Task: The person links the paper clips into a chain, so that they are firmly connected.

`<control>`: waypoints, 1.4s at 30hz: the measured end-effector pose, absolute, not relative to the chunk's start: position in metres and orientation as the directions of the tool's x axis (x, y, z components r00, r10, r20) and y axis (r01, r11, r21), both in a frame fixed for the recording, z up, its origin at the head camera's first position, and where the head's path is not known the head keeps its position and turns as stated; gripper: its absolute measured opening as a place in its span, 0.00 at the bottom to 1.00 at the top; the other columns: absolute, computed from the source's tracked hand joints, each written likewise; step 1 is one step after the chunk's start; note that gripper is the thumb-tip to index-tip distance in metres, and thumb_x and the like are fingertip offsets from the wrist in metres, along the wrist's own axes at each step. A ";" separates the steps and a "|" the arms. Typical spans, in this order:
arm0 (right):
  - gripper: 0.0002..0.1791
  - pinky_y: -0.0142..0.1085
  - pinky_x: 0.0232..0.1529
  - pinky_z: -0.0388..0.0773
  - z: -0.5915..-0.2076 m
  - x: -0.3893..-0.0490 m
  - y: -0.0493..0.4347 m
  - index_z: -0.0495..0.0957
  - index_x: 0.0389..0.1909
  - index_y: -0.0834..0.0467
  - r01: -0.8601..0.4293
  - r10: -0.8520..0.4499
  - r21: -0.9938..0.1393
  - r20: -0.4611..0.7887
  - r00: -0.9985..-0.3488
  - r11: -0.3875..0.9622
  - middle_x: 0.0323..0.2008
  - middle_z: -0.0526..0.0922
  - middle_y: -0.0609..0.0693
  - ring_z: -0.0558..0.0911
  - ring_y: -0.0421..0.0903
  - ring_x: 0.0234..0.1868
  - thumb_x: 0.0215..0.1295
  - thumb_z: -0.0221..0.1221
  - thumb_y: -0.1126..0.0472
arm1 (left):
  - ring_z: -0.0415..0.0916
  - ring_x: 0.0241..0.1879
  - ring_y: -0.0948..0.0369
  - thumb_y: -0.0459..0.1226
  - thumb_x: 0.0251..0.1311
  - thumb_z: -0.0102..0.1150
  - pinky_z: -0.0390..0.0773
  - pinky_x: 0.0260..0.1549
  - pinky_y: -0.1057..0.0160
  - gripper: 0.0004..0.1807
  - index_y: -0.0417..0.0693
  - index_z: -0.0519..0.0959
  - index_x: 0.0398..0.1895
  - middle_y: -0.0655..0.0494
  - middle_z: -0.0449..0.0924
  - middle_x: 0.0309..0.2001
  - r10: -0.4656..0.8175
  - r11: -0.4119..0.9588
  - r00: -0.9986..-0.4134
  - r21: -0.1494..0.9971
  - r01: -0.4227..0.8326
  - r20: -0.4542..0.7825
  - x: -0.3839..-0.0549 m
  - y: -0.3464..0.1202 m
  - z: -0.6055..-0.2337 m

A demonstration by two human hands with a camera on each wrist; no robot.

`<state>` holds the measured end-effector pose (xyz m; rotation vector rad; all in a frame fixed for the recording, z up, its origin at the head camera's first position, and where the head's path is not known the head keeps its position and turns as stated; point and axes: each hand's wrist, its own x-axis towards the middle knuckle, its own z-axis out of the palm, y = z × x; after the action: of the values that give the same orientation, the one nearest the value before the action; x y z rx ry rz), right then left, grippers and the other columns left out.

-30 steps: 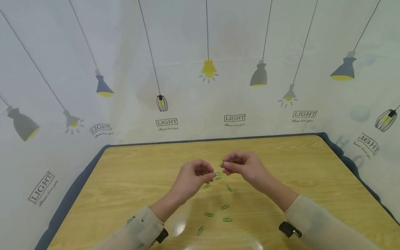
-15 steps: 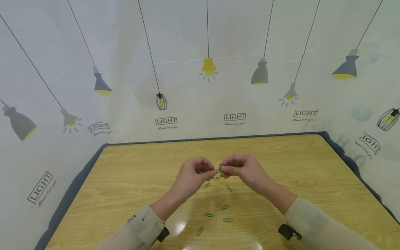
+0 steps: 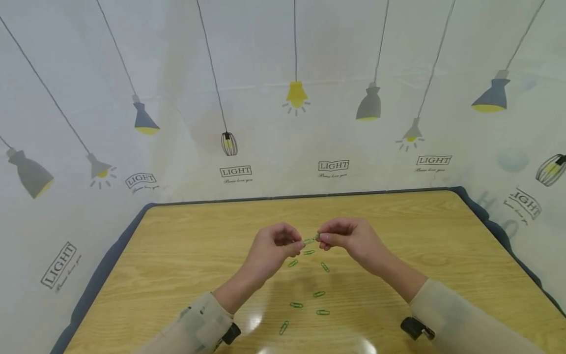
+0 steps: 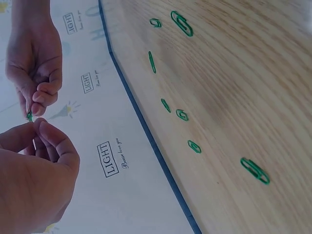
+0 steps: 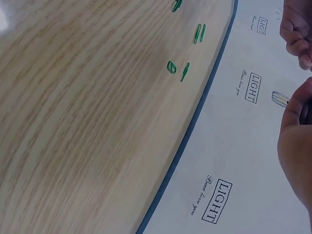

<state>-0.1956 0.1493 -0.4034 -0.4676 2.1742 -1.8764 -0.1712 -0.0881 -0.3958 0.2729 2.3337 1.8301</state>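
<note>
My left hand (image 3: 275, 248) and right hand (image 3: 349, 241) are raised close together over the wooden table, fingertips a short gap apart. Thumb and fingers of the left pinch one end of a green paper clip (image 3: 308, 241), which spans the gap. A second, mostly covered green paper clip (image 3: 318, 237) is pinched in the right hand. Whether the two clips are linked I cannot tell. In the left wrist view a bit of green paper clip (image 4: 29, 116) shows between the hands. The right wrist view cuts off both fingertips at its edge.
Several loose green paper clips lie scattered on the table (image 3: 199, 255) below and nearer than the hands, one paper clip (image 3: 284, 328) closest to me. A white sheet (image 3: 265, 108) printed with lamps stands behind the table's dark edge.
The right hand came left and down to the left hand's clip, then drew back slightly to the right. The left hand stayed almost still, and the loose clips have not moved.
</note>
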 end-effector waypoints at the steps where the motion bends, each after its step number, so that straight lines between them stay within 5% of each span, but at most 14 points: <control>1: 0.12 0.39 0.49 0.90 -0.403 -0.195 0.150 0.84 0.50 0.69 -0.091 -0.380 -0.987 0.034 -0.925 0.132 0.41 0.91 0.53 0.89 0.41 0.40 0.74 0.66 0.64 | 0.84 0.37 0.61 0.32 0.70 0.68 0.86 0.39 0.63 0.05 0.40 0.83 0.44 0.48 0.88 0.40 0.248 0.223 -0.969 0.974 0.039 -0.018 -0.172 -0.088 -0.396; 11: 0.11 0.39 0.48 0.89 -0.404 -0.189 0.146 0.87 0.48 0.66 -0.131 -0.351 -0.977 0.065 -0.934 0.170 0.36 0.90 0.52 0.89 0.42 0.38 0.72 0.68 0.62 | 0.84 0.38 0.62 0.31 0.73 0.60 0.89 0.47 0.54 0.16 0.43 0.83 0.60 0.42 0.85 0.48 0.404 0.210 -0.913 0.977 0.036 -0.054 -0.172 -0.089 -0.404; 16: 0.11 0.37 0.47 0.88 -0.402 -0.186 0.143 0.88 0.47 0.63 -0.141 -0.343 -0.968 0.063 -0.937 0.208 0.40 0.90 0.58 0.88 0.43 0.39 0.71 0.69 0.59 | 0.85 0.46 0.58 0.34 0.73 0.62 0.89 0.47 0.58 0.14 0.41 0.83 0.58 0.45 0.85 0.53 0.449 0.187 -0.892 0.981 0.041 -0.048 -0.171 -0.086 -0.410; 21: 0.11 0.36 0.46 0.87 -0.401 -0.185 0.142 0.88 0.48 0.62 -0.150 -0.352 -0.963 0.064 -0.934 0.222 0.42 0.90 0.56 0.88 0.42 0.39 0.72 0.69 0.60 | 0.85 0.52 0.53 0.44 0.76 0.63 0.89 0.52 0.53 0.16 0.43 0.83 0.56 0.46 0.87 0.56 0.420 0.177 -0.907 0.983 0.051 -0.029 -0.172 -0.081 -0.412; 36: 0.11 0.37 0.48 0.86 -0.406 -0.185 0.143 0.88 0.48 0.61 -0.144 -0.355 -0.957 0.048 -0.934 0.251 0.38 0.88 0.53 0.86 0.45 0.38 0.72 0.69 0.58 | 0.84 0.44 0.60 0.41 0.76 0.63 0.87 0.49 0.55 0.10 0.46 0.87 0.49 0.45 0.89 0.48 0.311 0.239 -0.949 0.962 0.132 0.052 -0.167 -0.080 -0.414; 42: 0.14 0.37 0.48 0.86 -0.415 -0.196 0.151 0.86 0.52 0.61 -0.151 -0.390 -0.930 0.009 -0.921 0.336 0.46 0.89 0.55 0.86 0.48 0.45 0.73 0.68 0.57 | 0.85 0.44 0.59 0.41 0.75 0.64 0.88 0.50 0.51 0.09 0.47 0.88 0.48 0.47 0.90 0.46 0.259 0.261 -0.964 0.957 0.126 0.057 -0.169 -0.082 -0.418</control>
<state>-0.1964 0.1508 -0.4150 -0.4909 2.3830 -1.6227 -0.1686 -0.0823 -0.4180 0.3692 2.4032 1.8079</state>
